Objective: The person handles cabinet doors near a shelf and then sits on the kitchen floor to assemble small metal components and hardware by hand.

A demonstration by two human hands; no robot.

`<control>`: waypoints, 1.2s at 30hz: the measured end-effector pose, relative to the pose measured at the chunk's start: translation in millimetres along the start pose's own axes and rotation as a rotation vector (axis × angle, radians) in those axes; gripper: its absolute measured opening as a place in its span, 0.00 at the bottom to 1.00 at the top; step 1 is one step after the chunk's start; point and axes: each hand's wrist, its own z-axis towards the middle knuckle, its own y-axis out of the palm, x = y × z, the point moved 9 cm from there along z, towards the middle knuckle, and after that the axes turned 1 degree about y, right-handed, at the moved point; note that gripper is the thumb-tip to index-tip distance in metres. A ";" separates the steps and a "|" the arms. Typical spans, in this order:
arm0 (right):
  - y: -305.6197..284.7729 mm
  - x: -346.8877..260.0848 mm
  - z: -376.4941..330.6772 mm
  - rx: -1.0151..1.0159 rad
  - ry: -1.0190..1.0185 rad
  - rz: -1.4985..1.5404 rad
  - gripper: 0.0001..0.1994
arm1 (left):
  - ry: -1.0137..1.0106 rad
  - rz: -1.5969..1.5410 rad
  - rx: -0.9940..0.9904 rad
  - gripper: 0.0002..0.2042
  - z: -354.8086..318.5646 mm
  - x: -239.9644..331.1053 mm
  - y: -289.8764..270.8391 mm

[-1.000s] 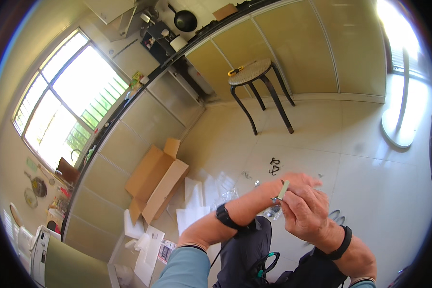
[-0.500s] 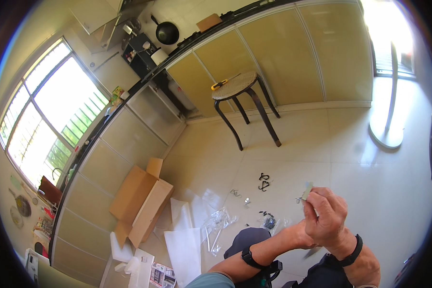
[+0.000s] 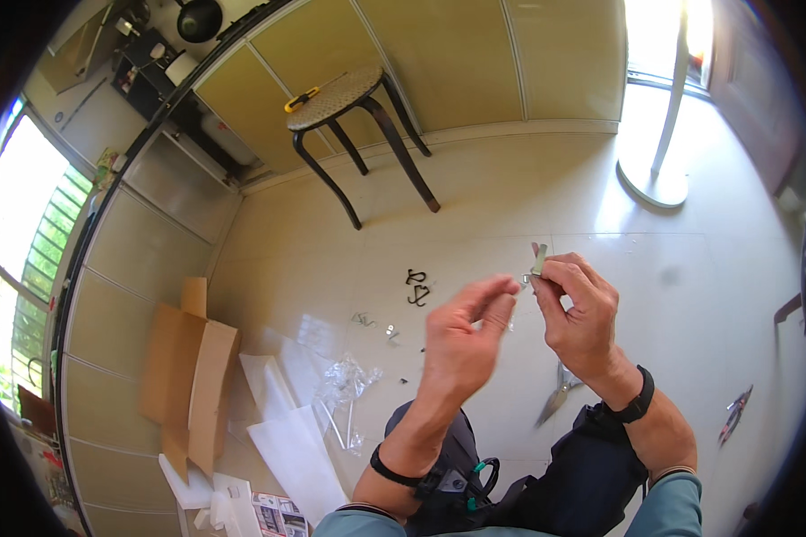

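- Ahead of me, a dark-legged stool point(image 3: 349, 97)
- To my left, a barred window point(image 3: 27, 206)
- Far ahead, a black pan point(image 3: 199, 20)
- To my right, a round-based stand point(image 3: 658, 186)

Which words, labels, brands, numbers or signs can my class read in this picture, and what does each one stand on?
No text can be read here.
Printed sheet at the lower left: its print is too small and blurred to read.
Cardboard box: no legible lettering on the sides in view.
Small flat piece in the right hand: no legible marks.
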 end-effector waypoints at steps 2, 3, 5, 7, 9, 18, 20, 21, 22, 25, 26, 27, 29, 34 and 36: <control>0.2 3.1 -1.8 -0.012 0.015 -0.005 0.08 | -0.066 -0.182 0.038 0.10 -0.2 1.8 -4.8; 0.9 1.4 -2.2 -0.024 -0.003 0.002 0.08 | -0.120 -0.292 0.090 0.10 -0.8 -2.9 -10.2; 1.5 -1.9 -3.5 -0.039 -0.021 0.009 0.08 | -0.198 -0.396 0.149 0.11 -1.9 -10.6 -15.7; 3.9 -4.5 -4.9 -0.082 -0.020 0.043 0.07 | -0.211 -0.401 0.107 0.11 -2.5 -8.9 -11.6; 3.9 -6.8 -5.3 -0.096 -0.029 0.046 0.07 | -0.225 -0.406 0.060 0.11 -3.9 -8.6 -3.7; -6.3 -7.7 -8.6 -0.122 0.003 0.044 0.07 | -0.154 -0.239 0.091 0.08 -6.3 0.6 9.1; -9.4 -6.4 -8.8 -0.111 0.026 0.053 0.06 | -0.177 -0.291 0.096 0.07 -5.9 -2.8 11.1; -10.7 -5.0 -8.5 -0.096 0.061 0.097 0.05 | -0.174 -0.291 0.094 0.07 -5.7 -2.1 11.2; -12.3 -2.9 -8.2 -0.081 0.095 0.141 0.05 | -0.183 -0.338 0.093 0.07 -5.8 -2.4 11.9; -15.3 7.5 -9.9 -0.063 0.184 0.200 0.04 | -0.184 -0.380 0.083 0.07 -5.1 -5.3 14.7; -15.7 8.3 -10.1 -0.060 0.183 0.197 0.04 | -0.174 -0.371 0.081 0.07 -4.8 -5.2 15.3; -15.5 9.7 -9.8 -0.057 0.190 0.208 0.04 | -0.173 -0.372 0.078 0.07 -4.3 -4.8 16.4; -14.4 9.1 -8.3 -0.055 0.194 0.225 0.04 | -0.143 -0.384 0.081 0.06 -3.3 -1.5 15.0; -12.7 6.3 -10.8 -0.035 0.228 0.217 0.03 | -0.124 -0.383 0.106 0.07 -6.7 -3.6 11.7; -19.9 8.6 -13.9 -0.017 0.235 0.218 0.03 | -0.131 -0.428 0.078 0.07 -6.7 -11.9 21.6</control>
